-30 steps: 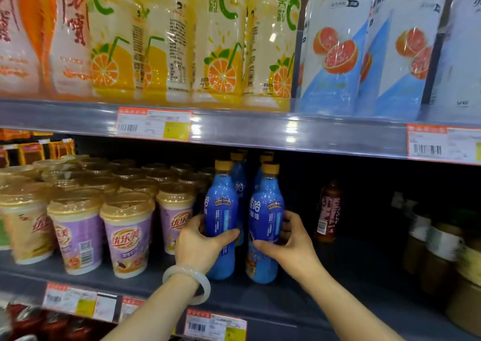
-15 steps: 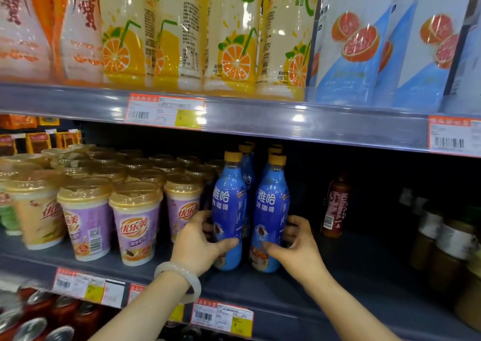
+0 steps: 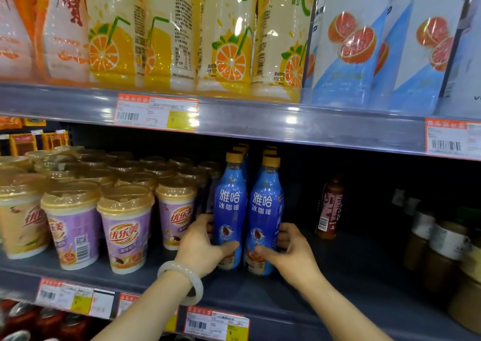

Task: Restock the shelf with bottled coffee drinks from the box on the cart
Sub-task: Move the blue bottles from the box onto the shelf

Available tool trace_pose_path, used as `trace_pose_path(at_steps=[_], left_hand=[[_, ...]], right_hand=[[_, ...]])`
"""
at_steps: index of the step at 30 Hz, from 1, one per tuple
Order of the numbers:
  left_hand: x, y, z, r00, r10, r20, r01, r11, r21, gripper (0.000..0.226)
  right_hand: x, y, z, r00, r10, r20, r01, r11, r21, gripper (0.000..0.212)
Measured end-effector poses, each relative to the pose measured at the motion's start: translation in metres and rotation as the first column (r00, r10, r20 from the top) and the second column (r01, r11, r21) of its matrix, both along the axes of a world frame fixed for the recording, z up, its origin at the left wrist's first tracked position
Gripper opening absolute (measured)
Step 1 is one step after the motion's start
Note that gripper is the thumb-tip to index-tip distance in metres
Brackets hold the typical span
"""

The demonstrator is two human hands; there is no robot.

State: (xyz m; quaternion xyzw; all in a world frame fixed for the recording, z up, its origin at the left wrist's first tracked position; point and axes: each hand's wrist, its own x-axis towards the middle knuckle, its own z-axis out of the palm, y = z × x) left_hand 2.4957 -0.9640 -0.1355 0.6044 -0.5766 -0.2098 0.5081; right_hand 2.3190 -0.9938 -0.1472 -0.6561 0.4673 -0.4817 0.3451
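two blue coffee bottles held at the front of the middle shelf

the left hand (image 3: 201,247), with a pale translucent bangle (image 3: 182,280) on its wrist, curls round the lower part of the left blue plastic coffee bottle with a tan cap (image 3: 230,210), thumb across the front and fingers behind it. the right hand (image 3: 291,254) wraps the lower part of the right blue plastic coffee bottle with a tan cap (image 3: 265,215) the same way, thumb on the front label and fingers round the far side. both bottles stand upright and touch side by side on the dark grey metal shelf (image 3: 260,296), near its front edge, white lettering facing out. more tan caps of the same kind show in two rows right behind them. just left of the bottles stand rows of purple paper milk-tea cups with gold plastic lids (image 3: 125,226). to the right, well apart and further back, a small dark brown bottle with a red label (image 3: 329,208) stands alone. on the shelf above sit tall yellow orange-juice bottles (image 3: 226,33) and blue-and-white grapefruit drink bottles (image 3: 348,41). orange-framed price tags (image 3: 156,111) sit on the shelf rails.
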Motion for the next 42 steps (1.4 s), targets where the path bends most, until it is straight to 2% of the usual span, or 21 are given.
trace_pose_path(at_steps=[5,20,27,37,42], left_hand=[[0.004,-0.004,0.0,0.998,0.005,-0.055,-0.004,1.0,0.022,0.052],[0.002,-0.017,-0.002,0.996,0.029,-0.084,-0.023,0.997,0.068,0.054],[0.0,-0.017,-0.001,0.997,0.049,-0.057,-0.045,0.996,0.078,0.056],[-0.005,-0.01,0.003,0.997,0.081,0.001,-0.081,0.992,0.1,0.062],[-0.01,0.003,0.006,0.981,0.167,0.098,-0.176,0.98,0.09,0.07]], right_hand=[[0.002,-0.002,0.001,1.0,0.016,0.01,-0.016,1.0,0.012,0.047],[0.005,-0.009,0.004,0.999,-0.031,-0.029,0.032,0.999,0.029,0.05],[0.005,-0.01,0.004,0.998,-0.03,-0.056,0.033,0.998,0.045,0.05],[0.002,-0.003,0.01,0.995,0.008,-0.099,0.001,0.996,0.091,0.061],[-0.009,0.009,0.014,0.99,0.0,-0.142,0.005,0.999,0.035,0.047]])
